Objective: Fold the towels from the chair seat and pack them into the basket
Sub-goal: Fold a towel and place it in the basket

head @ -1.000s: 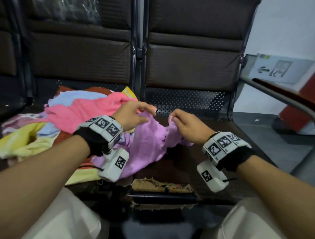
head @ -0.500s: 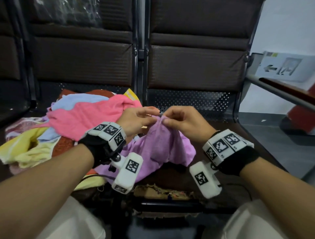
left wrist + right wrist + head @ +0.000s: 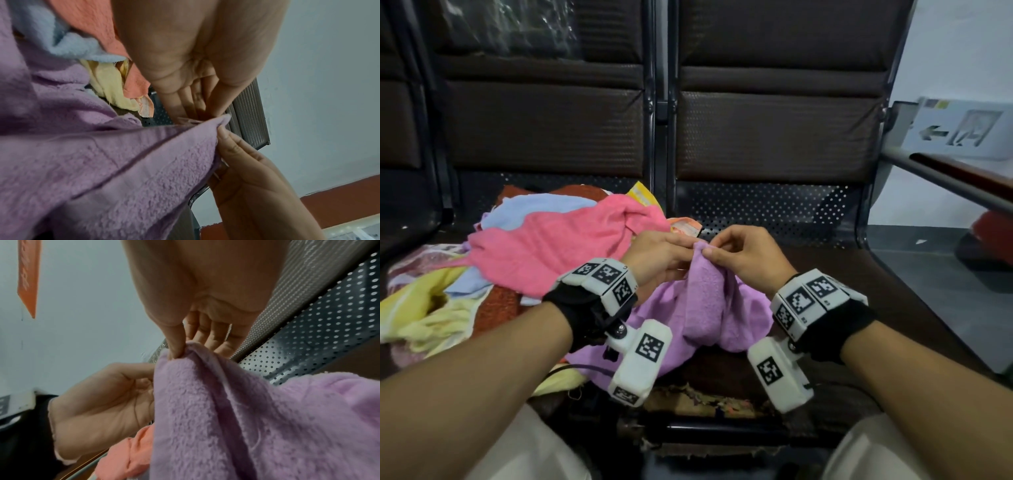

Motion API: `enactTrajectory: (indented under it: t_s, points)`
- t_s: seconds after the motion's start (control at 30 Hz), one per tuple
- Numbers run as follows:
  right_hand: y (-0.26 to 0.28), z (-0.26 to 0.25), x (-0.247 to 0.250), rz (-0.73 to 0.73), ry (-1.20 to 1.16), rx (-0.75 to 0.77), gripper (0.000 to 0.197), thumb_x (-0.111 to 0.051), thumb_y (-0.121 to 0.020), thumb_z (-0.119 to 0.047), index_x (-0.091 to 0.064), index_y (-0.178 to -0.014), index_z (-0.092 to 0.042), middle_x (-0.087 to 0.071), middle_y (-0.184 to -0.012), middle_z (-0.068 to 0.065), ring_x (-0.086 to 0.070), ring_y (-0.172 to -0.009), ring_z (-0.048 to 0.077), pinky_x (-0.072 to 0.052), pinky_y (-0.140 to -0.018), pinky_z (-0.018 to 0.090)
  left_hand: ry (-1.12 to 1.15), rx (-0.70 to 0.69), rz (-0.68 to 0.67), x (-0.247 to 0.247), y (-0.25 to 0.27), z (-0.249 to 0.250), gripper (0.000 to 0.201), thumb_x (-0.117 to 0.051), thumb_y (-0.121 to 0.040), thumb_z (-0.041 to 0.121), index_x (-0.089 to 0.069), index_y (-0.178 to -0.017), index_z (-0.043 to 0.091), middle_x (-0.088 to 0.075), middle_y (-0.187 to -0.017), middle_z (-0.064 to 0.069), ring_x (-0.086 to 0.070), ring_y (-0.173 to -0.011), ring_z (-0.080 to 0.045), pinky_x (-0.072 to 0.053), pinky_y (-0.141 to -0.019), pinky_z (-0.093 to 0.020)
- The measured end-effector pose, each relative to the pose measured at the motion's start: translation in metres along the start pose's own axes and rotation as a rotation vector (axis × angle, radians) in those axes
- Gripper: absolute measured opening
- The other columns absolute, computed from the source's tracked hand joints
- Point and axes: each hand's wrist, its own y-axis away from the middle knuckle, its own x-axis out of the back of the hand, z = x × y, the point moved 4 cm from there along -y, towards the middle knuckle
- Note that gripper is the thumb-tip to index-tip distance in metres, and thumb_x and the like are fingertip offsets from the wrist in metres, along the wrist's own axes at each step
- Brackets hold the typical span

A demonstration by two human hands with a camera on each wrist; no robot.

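A purple towel (image 3: 705, 301) hangs doubled over the dark chair seat (image 3: 859, 294), its two top corners brought together. My left hand (image 3: 676, 246) and right hand (image 3: 722, 245) meet there, and each pinches the towel's top edge. In the left wrist view the left hand (image 3: 197, 104) has its fingertips on the corner of the purple towel (image 3: 102, 162), with the right hand (image 3: 236, 154) beside it. In the right wrist view the right hand (image 3: 179, 345) pinches the purple towel (image 3: 236, 418) between thumb and fingers. No basket is in view.
A loose pile lies on the left seat: a pink towel (image 3: 558, 246), a light blue towel (image 3: 527, 209) and a yellow towel (image 3: 424, 308). Chair backrests (image 3: 774, 137) stand behind. A metal armrest (image 3: 945, 178) runs along the right. The seat's front edge (image 3: 705, 401) is torn.
My hands were apart, each holding a part of the purple towel. They have come together and risen slightly, so the towel now hangs doubled from joined corners.
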Motion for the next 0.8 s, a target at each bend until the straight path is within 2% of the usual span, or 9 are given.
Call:
enactTrajectory:
  t_s: [0.17,0.33,0.4,0.47,0.53,0.6,0.67,0.73,0.8]
  points:
    - [0.004,-0.002,0.002,-0.024,-0.029,-0.015,0.013,-0.077,-0.078,-0.019,-0.065,-0.074,-0.017,-0.066,-0.073,0.007,-0.06,-0.071,0.016,-0.054,-0.084,0.046,0.031,-0.01,-0.057,-0.002,0.005,-0.001,0.027,-0.063,-0.087,0.013,-0.065,-0.106,-0.006,-0.067,-0.094,-0.015,-0.065,-0.078,-0.016,-0.057,-0.068,-0.023]
    - [0.009,-0.004,0.001,-0.084,-0.01,-0.025,0.012,-0.073,-0.082,-0.023,-0.065,-0.078,-0.015,-0.064,-0.07,0.001,-0.059,-0.069,0.014,-0.053,-0.073,0.039,-0.062,-0.112,-0.03,0.002,0.012,0.001,0.024,-0.057,-0.089,0.005,-0.064,-0.11,-0.005,-0.068,-0.094,-0.014,-0.065,-0.081,-0.016,-0.056,-0.068,-0.018]
    - [0.009,-0.003,0.001,-0.153,-0.007,-0.048,0.015,-0.069,-0.086,-0.025,-0.065,-0.076,-0.015,-0.063,-0.071,0.0,-0.056,-0.069,0.012,-0.048,-0.068,0.033,-0.074,-0.111,-0.022,0.006,0.014,0.004,0.022,-0.053,-0.093,0.007,-0.063,-0.11,-0.004,-0.066,-0.093,-0.012,-0.063,-0.08,-0.016,-0.056,-0.066,-0.02]
    - [0.013,-0.001,-0.003,-0.31,0.058,-0.034,0.015,-0.066,-0.088,-0.024,-0.065,-0.076,-0.015,-0.063,-0.074,0.0,-0.054,-0.071,0.01,-0.046,-0.067,0.024,-0.09,-0.11,0.015,0.013,0.016,0.007,0.018,-0.046,-0.097,0.009,-0.062,-0.102,0.002,-0.063,-0.09,-0.01,-0.061,-0.078,-0.016,-0.055,-0.064,-0.023]
    - [0.019,0.003,-0.01,-0.476,0.221,-0.006,0.01,-0.067,-0.086,-0.015,-0.065,-0.086,-0.006,-0.067,-0.082,0.01,-0.056,-0.075,0.016,-0.049,-0.074,0.032,-0.134,-0.13,0.094,0.022,0.018,0.01,0.02,-0.04,-0.1,0.01,-0.058,-0.089,0.011,-0.059,-0.086,-0.008,-0.057,-0.077,-0.016,-0.051,-0.066,-0.027]
    - [0.023,0.007,-0.016,-0.557,0.424,0.02,0.016,-0.061,-0.082,-0.007,-0.062,-0.096,0.002,-0.069,-0.091,0.017,-0.064,-0.081,0.026,-0.053,-0.08,0.041,-0.135,-0.159,0.156,0.031,0.02,0.013,0.026,-0.037,-0.101,0.01,-0.055,-0.083,0.014,-0.056,-0.084,-0.009,-0.053,-0.077,-0.018,-0.048,-0.07,-0.032]
    - [0.022,0.009,-0.014,-0.533,0.634,0.073,0.017,-0.057,-0.079,-0.01,-0.062,-0.094,-0.004,-0.069,-0.09,0.011,-0.063,-0.085,0.028,-0.051,-0.079,0.037,-0.107,-0.187,0.215,0.04,0.023,0.016,0.03,-0.035,-0.101,0.008,-0.056,-0.08,0.014,-0.055,-0.079,-0.008,-0.051,-0.075,-0.018,-0.046,-0.073,-0.034]
    - [0.022,0.01,-0.008,-0.502,0.784,0.078,0.008,-0.057,-0.08,-0.017,-0.062,-0.085,-0.013,-0.066,-0.084,0.004,-0.059,-0.081,0.024,-0.047,-0.072,0.031,-0.039,-0.201,0.282,0.05,0.026,0.02,0.03,-0.034,-0.101,0.007,-0.055,-0.079,0.013,-0.053,-0.076,-0.008,-0.048,-0.072,-0.018,-0.043,-0.069,-0.032]
    - [0.023,0.011,-0.005,-0.475,0.761,0.06,0.003,-0.058,-0.084,-0.023,-0.06,-0.082,-0.022,-0.062,-0.08,-0.004,-0.057,-0.079,0.017,-0.04,-0.067,0.025,0.01,-0.208,0.33,0.061,0.031,0.025,0.028,-0.035,-0.1,0.007,-0.055,-0.081,0.012,-0.052,-0.082,-0.011,-0.047,-0.08,-0.022,-0.043,-0.069,-0.031]
